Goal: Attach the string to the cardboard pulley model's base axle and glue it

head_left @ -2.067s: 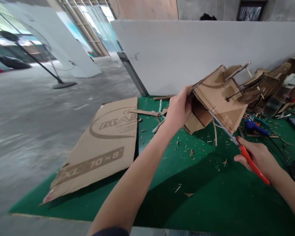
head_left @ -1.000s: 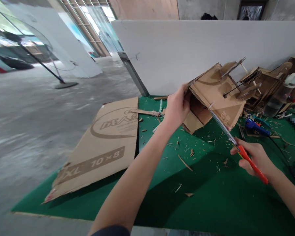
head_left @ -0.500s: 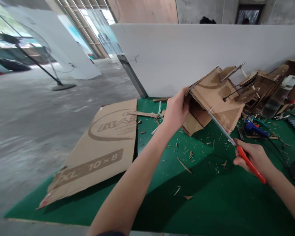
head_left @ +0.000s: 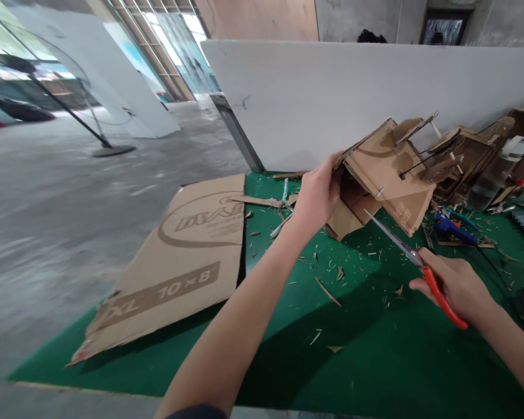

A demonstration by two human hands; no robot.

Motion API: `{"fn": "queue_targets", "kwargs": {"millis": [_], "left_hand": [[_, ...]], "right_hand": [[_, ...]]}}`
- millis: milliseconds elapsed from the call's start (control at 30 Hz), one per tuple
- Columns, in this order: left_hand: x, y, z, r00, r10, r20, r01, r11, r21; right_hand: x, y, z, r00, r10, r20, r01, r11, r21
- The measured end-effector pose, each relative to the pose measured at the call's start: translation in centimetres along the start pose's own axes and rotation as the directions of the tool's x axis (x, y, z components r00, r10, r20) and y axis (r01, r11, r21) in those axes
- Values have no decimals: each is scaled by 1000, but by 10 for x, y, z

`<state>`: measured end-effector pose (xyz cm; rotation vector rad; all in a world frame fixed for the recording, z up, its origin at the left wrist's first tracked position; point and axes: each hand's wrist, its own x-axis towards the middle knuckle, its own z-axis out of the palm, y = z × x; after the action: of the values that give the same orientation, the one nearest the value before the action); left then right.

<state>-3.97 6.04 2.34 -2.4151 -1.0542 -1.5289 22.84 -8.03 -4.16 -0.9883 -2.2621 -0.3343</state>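
Head view: right of the frame's centre, the orange-red-handled metal scissors (head_left: 413, 255) have come away from the nicked edge of the tan, open-ended cardboard box (head_left: 390, 174); cutting seems paused. The right hand (head_left: 459, 285) grips their handles; the left hand (head_left: 318, 195) clasps the box.

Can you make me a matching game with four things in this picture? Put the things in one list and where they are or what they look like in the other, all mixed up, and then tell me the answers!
Things:
1. Scissors
2. Open cardboard box
3. Glue gun
4. Flat cardboard sheet

Clues:
A. Held up by the left hand
B. Has "10×8" printed on it
C. In the right hand
D. Blue, lying on the green table

Right pairs: 1-C, 2-A, 3-D, 4-B.
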Motion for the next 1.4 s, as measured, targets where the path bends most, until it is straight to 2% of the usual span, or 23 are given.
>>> {"fn": "queue_targets", "kwargs": {"millis": [200,367,600,667,833,1100,1300,1400], "left_hand": [[2,0,0,1000,-17,-11,17,999,38],[2,0,0,1000,-21,4,20,997,80],[1,6,0,998,-52,29,50,995,87],[1,9,-1,998,-41,44,37,996,76],[0,15,0,996,-32,82,24,994,103],[-1,17,2,995,-41,86,30,991,128],[-1,18,3,996,-51,71,41,989,141],[-2,18,3,997,-48,64,39,991,130]], "right_hand": [[-5,0,6,997,79,-13,-77,989,123],[-11,5,10,963,221,152,-261,904,339],[-12,6,14,932,246,266,-354,775,524],[-13,6,15,928,251,275,-365,760,538],[-12,7,14,936,278,214,-351,768,536],[-11,6,20,942,313,121,-334,838,432],[-12,8,21,947,301,110,-320,856,407],[-9,7,19,944,307,118,-327,834,444]]}}
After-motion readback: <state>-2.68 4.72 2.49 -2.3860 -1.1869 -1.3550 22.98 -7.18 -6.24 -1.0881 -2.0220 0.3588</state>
